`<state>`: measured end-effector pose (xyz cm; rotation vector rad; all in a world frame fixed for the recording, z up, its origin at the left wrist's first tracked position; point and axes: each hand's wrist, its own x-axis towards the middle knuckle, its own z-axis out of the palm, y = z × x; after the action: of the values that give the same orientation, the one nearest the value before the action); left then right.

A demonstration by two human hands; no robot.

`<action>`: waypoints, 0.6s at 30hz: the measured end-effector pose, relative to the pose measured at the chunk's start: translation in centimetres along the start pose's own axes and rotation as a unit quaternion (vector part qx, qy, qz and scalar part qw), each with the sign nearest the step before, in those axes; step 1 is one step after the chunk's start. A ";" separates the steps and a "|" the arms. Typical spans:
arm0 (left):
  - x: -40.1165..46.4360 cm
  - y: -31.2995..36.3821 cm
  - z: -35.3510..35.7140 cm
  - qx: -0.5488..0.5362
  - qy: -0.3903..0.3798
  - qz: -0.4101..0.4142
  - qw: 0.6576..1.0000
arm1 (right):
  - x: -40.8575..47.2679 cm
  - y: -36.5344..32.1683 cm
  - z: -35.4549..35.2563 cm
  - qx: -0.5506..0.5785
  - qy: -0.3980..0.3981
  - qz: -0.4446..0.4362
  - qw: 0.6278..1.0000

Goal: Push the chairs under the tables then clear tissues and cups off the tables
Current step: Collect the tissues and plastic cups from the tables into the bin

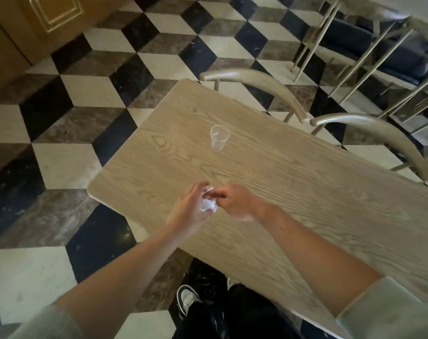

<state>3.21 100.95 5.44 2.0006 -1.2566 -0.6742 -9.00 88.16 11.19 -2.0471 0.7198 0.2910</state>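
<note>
Crumpled white tissue [208, 205], lower centre: our left hand [187, 211] cups it, right hand [235, 201] pinching it. Gather every scrap (none dropped) before the clear plastic cup [219, 138], centre of the pale wood-grain table [293, 192].

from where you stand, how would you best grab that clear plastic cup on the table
Take the clear plastic cup around its side wall, probably just below the rim, reaching forward from the near side. It stands upright with its mouth open, alone on the wooden table, so nothing blocks it. Both hands are busy with the crumpled tissue; free the right hand first.
</note>
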 end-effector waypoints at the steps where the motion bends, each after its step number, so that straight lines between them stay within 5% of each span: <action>1: 0.1 -0.5 -0.3 -0.001 0.000 -0.005 1.000 | 0.0 -0.3 0.0 0.035 0.015 0.007 0.999; 5: 3.1 -1.6 -0.9 -0.011 0.006 -0.002 1.000 | 2.0 -0.2 -0.5 0.121 0.070 0.020 0.990; 9: 6.8 -1.4 -0.9 0.014 -0.042 0.018 0.999 | 6.0 0.9 -0.3 -0.051 -0.094 0.052 0.993; 11: 8.4 -1.6 -1.5 0.026 -0.049 0.014 0.998 | 8.2 1.3 -1.3 -0.061 -0.109 0.030 0.992; 14: 11.3 -2.9 -2.7 0.038 -0.044 -0.002 0.998 | 10.8 2.1 -3.7 0.088 -0.011 0.011 0.996; 18: 14.6 -3.8 -4.4 0.052 0.000 -0.037 0.998 | 13.4 3.4 -6.8 0.213 0.244 -0.005 0.946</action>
<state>14.38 90.01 4.35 2.1395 -1.2458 -0.6558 -0.76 76.08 6.40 -1.7082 0.9719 -0.3704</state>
